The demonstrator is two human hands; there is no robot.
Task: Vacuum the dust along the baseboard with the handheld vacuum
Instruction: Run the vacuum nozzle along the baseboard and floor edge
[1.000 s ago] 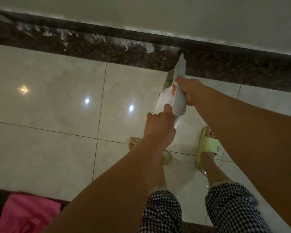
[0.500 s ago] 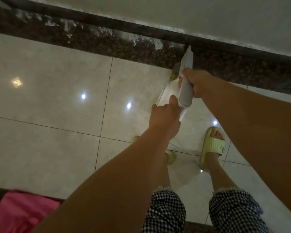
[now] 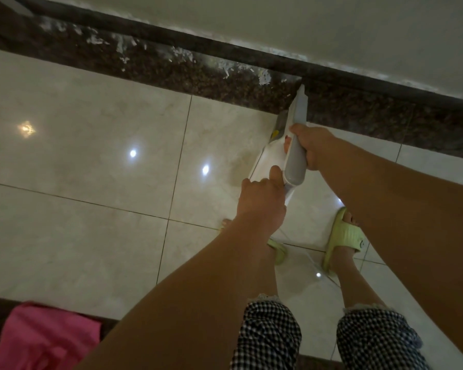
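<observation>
Floor: pale glossy tiles [image 3: 91, 182] run up to a dark speckled baseboard [image 3: 198, 76] under a light wall; ceiling lights glint in the glaze.
Dust: whitish flecks [image 3: 238, 69] cling along the baseboard's upper part, mostly left of the nozzle.
Vacuum: handheld vacuum [image 3: 296, 153], white and grey with a small yellow mark, long axis pointing away from the person toward the wall, narrow nozzle tip at the baseboard; whether it touches, I cannot tell.
Right hand [image 3: 314, 146]: fingers curled round the grey handle, the nearer hand to the nozzle.
Left hand [image 3: 261, 201]: grips the rear end of the body, thumb on top.
Key relation: remaining flecks lie leftward along the baseboard, so the sweep likely goes sideways left.
Elsewhere: green slippers [image 3: 345, 236], checked trousers, pink cloth [image 3: 43, 340] at the floor's near left corner.
</observation>
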